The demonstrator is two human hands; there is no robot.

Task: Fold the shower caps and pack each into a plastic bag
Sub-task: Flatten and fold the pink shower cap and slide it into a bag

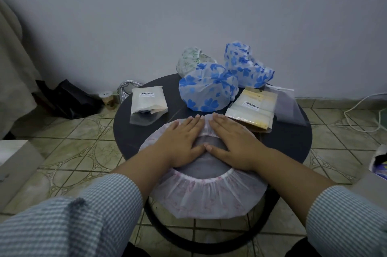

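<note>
pink shower cap spread opening-up on the round black table, lower centre of the frame, its near portion hanging past the table edge toward the viewer. the main risk, as a judgement, is that the thin film slides on the smooth top or springs back at the gathered elastic rim when the palms lift, so any fold made from here would come out skewed; the overhanging near part could also drag the cap off the table. a sideways sweep might nudge the filled packets just right of the fingertips, or the packed bag at centre left. left hand and right hand lie flat with fingers straight, side by side, thumbs nearly touching over the cap's opening, fingertips resting on its far rim; neither grips anything. the cap thus lies directly beneath both palms and extends toward the bottom of the frame between the forearms. behind the hands, at upper centre, stand two blue-flowered caps and a green-patterned cap, unfolded, with an empty plastic bag at the table's right edge.
</note>
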